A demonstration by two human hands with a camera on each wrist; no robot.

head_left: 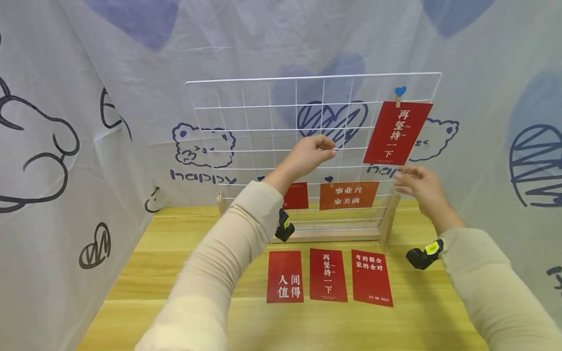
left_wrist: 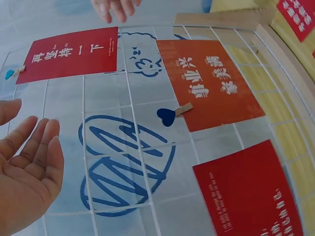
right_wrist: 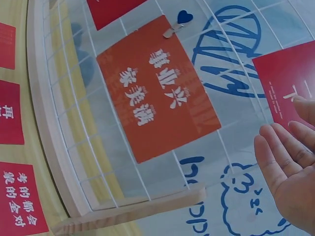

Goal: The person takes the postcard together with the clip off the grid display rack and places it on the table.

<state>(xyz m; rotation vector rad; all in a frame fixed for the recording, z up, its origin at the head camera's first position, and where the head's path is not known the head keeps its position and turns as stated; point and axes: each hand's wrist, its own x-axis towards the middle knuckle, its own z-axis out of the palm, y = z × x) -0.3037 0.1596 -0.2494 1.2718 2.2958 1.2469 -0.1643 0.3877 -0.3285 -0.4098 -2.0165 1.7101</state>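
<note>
Hanging tilted, long axis near-vertical: red card (head_left: 397, 132); right hand (head_left: 418, 187) below.

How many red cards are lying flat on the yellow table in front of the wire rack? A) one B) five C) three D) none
C: three red cards lie side by side on the table, just in front of the wire rack.

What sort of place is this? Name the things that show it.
Probably a makeshift craft or display corner: a white cartoon-printed cloth backdrop encloses a yellow wooden table, where a white wire grid panel stands with red cards clipped on.
</note>
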